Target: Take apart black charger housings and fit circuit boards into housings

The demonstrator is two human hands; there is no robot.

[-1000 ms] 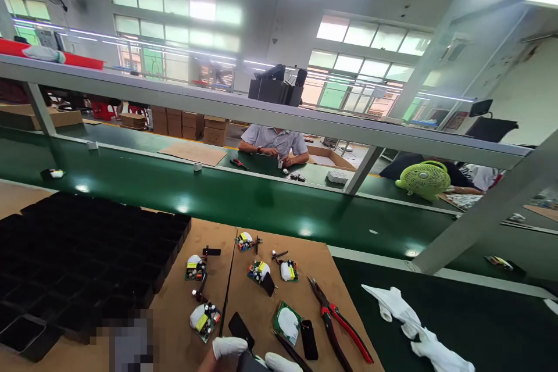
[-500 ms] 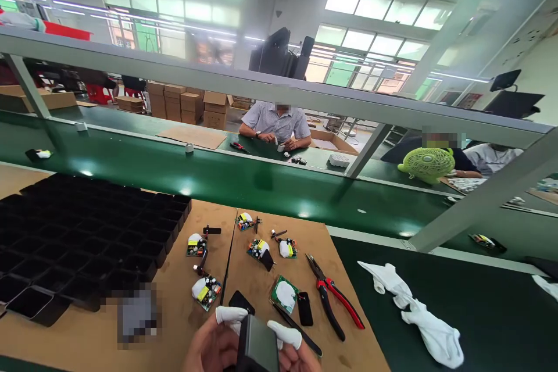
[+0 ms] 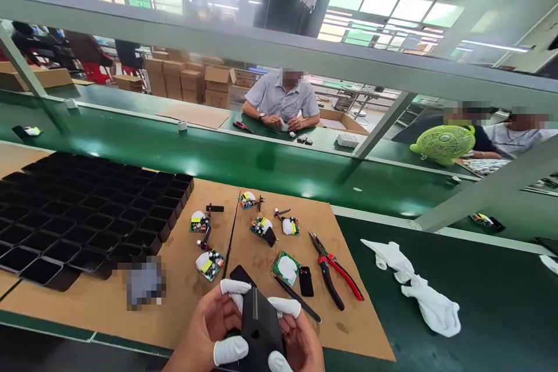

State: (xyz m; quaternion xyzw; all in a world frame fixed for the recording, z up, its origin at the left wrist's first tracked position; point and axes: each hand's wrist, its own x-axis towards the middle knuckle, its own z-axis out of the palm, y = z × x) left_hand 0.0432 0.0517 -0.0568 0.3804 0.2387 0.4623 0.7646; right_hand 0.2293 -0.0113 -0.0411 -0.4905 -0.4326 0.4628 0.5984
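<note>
Both of my hands grip a black plastic adapter case point(image 3: 260, 328) near the bottom edge, over the brown cardboard mat point(image 3: 183, 296). My left hand point(image 3: 213, 325) wraps its left side, with white finger cots on thumb and forefinger. My right hand point(image 3: 299, 340) closes on its right side, also with white cots. Just beyond the case lie several small green circuit boards point(image 3: 210, 264) with white parts, a round-topped board point(image 3: 286, 268), and black case pieces point(image 3: 306, 281).
Red-handled pliers point(image 3: 333, 276) and a thin black tool point(image 3: 296, 305) lie right of the boards. A black compartment tray point(image 3: 78, 215) fills the left. White gloves point(image 3: 414, 288) rest on the green surface. A green conveyor point(image 3: 261, 165) runs across; people sit beyond it, near a green fan point(image 3: 442, 144).
My hands have come up into view with the black case between them. The camera has tilted down, so the mat and boards sit higher in the picture.
</note>
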